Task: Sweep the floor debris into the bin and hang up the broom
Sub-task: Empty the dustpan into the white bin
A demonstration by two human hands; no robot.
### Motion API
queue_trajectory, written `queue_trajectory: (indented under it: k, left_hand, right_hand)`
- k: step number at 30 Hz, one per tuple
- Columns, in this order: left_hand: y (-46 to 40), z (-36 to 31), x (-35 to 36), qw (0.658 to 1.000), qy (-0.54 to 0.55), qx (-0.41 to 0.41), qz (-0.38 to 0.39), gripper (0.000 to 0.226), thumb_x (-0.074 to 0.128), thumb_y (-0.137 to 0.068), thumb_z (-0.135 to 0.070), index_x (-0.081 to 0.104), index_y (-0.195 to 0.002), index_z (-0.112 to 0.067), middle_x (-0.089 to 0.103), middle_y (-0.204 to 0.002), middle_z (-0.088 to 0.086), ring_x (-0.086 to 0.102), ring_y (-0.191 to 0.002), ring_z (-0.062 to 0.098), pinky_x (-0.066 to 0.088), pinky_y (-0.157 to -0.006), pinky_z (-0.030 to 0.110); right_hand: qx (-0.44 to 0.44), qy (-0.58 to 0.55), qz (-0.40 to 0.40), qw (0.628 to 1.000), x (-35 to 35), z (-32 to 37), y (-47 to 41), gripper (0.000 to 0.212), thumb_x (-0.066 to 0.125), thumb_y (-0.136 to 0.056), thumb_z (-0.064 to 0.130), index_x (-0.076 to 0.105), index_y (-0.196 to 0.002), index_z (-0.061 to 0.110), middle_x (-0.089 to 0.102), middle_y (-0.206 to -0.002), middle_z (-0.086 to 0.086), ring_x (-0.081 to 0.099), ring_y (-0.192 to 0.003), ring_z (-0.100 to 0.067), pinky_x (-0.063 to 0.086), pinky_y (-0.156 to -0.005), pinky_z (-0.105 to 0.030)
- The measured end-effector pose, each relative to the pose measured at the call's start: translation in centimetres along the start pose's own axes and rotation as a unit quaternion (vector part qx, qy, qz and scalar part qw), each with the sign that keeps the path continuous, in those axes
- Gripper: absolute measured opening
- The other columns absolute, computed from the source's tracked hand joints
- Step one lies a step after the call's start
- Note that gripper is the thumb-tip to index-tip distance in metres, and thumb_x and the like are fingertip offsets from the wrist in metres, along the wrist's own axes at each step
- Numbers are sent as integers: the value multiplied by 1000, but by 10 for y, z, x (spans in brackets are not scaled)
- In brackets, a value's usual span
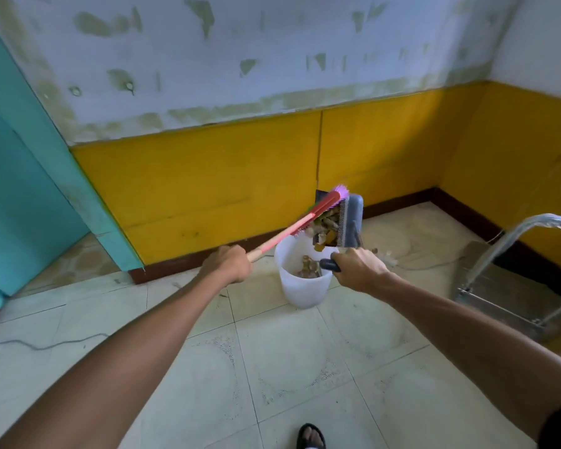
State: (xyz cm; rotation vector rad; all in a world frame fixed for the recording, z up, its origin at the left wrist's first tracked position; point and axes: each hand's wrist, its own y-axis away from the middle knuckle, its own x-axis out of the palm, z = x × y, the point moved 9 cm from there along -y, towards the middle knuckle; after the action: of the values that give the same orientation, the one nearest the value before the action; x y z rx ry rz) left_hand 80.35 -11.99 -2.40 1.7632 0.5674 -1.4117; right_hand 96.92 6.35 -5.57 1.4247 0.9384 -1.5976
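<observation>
The left hand (pixel 229 264) is wrapped tight around the broom (pixel 292 226) handle; the right hand (pixel 358 270) grips the dustpan (pixel 350 222) handle, tipping it over the white bin (pixel 302 286). Debris (pixel 324 228) sits in the pan beside the bristles. The bin stands on the tiled floor (pixel 272 367) near a yellow wall (pixel 208 176).

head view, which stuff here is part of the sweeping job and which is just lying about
In the job:
broom, held by left hand
dustpan, tipped over the bin, held by right hand
debris
white bin

Lying about:
metal trolley
cable on the floor
teal door
</observation>
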Motion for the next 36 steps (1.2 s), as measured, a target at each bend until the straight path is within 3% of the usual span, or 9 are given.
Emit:
queue_trajectory:
  k: [4,8,19,23,27,32,36]
  left_hand:
    - [-39,16,6,999,-4,-25,20,20,43,-95,-16,61,-104,-12,55,-68,2,46,-41,13,30,-35,19]
    - [-61,35,9,998,9,-40,57,23,41,-98,-15,60,-110,-9,55,-70,3,44,-42,12,33,-34,17]
    - [-78,90,28,996,53,-36,69,24,37,-100,-17,58,-109,-18,52,-69,0,39,-39,10,32,-34,17]
    - [-82,101,35,995,72,-24,60,23,40,-101,-20,59,-112,-15,53,-73,0,40,-40,9,36,-37,20]
    - [-83,113,47,995,89,-13,50,24,38,-100,-30,60,-97,-20,55,-67,-2,41,-40,11,35,-41,19]
    - [-88,114,50,994,103,-8,44,22,39,-97,-24,61,-100,-26,58,-68,-2,43,-42,12,34,-41,19]
    - [-89,110,39,997,75,-7,27,21,40,-99,-25,60,-104,-27,58,-70,-2,44,-44,11,35,-43,19]
  right_hand:
    - [-63,80,67,993,44,-1,-28,25,47,-94,28,62,-106,12,68,-98,-15,67,-84,-34,38,-61,-32]
    - [-126,156,117,973,68,16,-46,22,51,-90,18,62,-108,9,69,-98,-14,67,-82,-33,41,-60,-34]
    - [-151,225,132,953,40,41,-109,19,48,-93,19,64,-104,15,70,-97,-7,67,-80,-28,44,-59,-33]
    - [-151,274,146,939,36,55,-126,22,45,-95,20,65,-102,14,69,-92,-7,56,-69,-26,43,-59,-32]
    - [-170,312,157,921,43,69,-134,25,45,-98,26,65,-98,12,68,-88,-6,57,-67,-23,45,-55,-31]
    - [-179,275,135,935,50,72,-119,27,49,-98,26,61,-108,5,67,-100,-20,67,-81,-34,50,-58,-37]
    - [-186,259,113,941,42,73,-125,23,49,-98,28,62,-105,10,70,-94,-14,69,-78,-31,51,-58,-36]
